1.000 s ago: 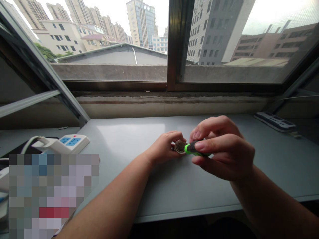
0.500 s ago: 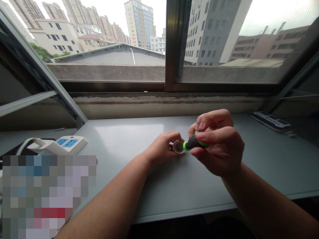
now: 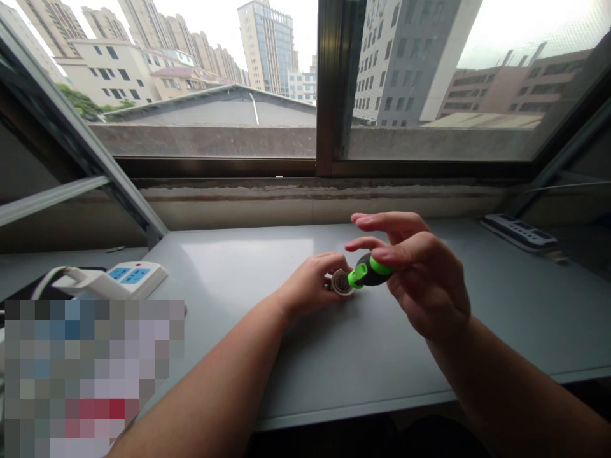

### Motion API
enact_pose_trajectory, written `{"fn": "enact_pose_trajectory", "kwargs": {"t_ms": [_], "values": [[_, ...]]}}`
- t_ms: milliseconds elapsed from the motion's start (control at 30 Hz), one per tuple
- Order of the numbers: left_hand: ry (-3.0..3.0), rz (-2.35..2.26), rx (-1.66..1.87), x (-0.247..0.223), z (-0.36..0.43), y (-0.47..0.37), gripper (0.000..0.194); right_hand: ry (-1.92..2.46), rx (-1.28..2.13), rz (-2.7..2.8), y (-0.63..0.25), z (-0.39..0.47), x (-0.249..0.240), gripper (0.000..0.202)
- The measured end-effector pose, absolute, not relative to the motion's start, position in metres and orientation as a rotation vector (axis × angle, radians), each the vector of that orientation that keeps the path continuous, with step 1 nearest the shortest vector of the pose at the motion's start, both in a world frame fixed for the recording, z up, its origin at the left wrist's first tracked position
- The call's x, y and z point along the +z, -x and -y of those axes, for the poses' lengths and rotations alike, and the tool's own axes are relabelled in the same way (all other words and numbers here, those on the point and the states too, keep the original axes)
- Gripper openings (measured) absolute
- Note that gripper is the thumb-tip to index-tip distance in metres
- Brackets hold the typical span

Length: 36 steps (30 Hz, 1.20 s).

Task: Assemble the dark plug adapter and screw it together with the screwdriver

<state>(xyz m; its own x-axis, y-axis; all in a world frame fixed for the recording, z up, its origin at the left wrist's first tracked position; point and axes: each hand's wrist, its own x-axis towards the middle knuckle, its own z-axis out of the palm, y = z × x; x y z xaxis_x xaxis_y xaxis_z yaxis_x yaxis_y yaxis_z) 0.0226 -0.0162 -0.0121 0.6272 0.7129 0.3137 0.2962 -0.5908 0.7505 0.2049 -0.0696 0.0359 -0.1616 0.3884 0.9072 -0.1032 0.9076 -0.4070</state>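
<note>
Your left hand [image 3: 317, 278] curls its fingers around a pale, round, hollow fitting [image 3: 341, 284] over the grey worktop [image 3: 334, 362]; it looks light, stiff, best held by its outer wall. Your right hand [image 3: 424, 280], two fingers spread, thumbs a black-and-green tool handle [image 3: 365, 272]; full grip unclear.

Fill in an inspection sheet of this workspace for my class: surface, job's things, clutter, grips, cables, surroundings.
Surface: grey tabletop, glossy with window light.
Job's things: round hollow piece; green-and-black handle, overlapping its edge in view, contact unclear.
Clutter: white power strip with blue sockets, left; long device, far right; pixelated patch hides the lower left.
Grips: left grip holds the round hollow piece; right grip has its thumb on the handle, two fingers extended, firmness unclear.
Cables: white cable near the power strip.
Surroundings: dark-framed window, buildings outside.
</note>
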Motion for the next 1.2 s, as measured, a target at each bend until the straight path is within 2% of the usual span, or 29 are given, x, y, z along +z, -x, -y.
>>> {"fn": "enact_pose_trajectory", "kwargs": {"t_ms": [167, 433, 700, 867, 967, 1133, 1200], "values": [[-2.214, -0.731, 0.814, -0.016, 0.0119, -0.0223, 0.015, 0.256, 0.347, 1.685, -0.2013, 0.0707, 0.0398, 0.023], [-2.172, -0.77, 0.767, -0.0171, 0.0111, -0.021, 0.025, 0.3, 0.297, 1.536, -0.2036, 0.0675, 0.0385, 0.024], [-2.207, -0.751, 0.776, -0.0167, 0.0094, -0.021, 0.028, 0.286, 0.18, 1.549, -0.2025, 0.0697, 0.037, 0.035], [-2.197, -0.763, 0.777, -0.0188, 0.0103, -0.0216, 0.021, 0.244, 0.314, 1.602, -0.205, 0.0727, 0.0366, 0.025], [-2.186, -0.769, 0.777, -0.0188, 0.0108, -0.0218, 0.015, 0.279, 0.311, 1.666, -0.2058, 0.0738, 0.0386, 0.026], [-2.205, -0.746, 0.79, -0.0157, 0.011, -0.0214, 0.022, 0.327, 0.161, 1.536, -0.204, 0.0694, 0.0408, 0.03], [-2.186, -0.756, 0.773, -0.0154, 0.0111, -0.0215, 0.025, 0.324, 0.214, 1.526, -0.2041, 0.0698, 0.0412, 0.024]]}}
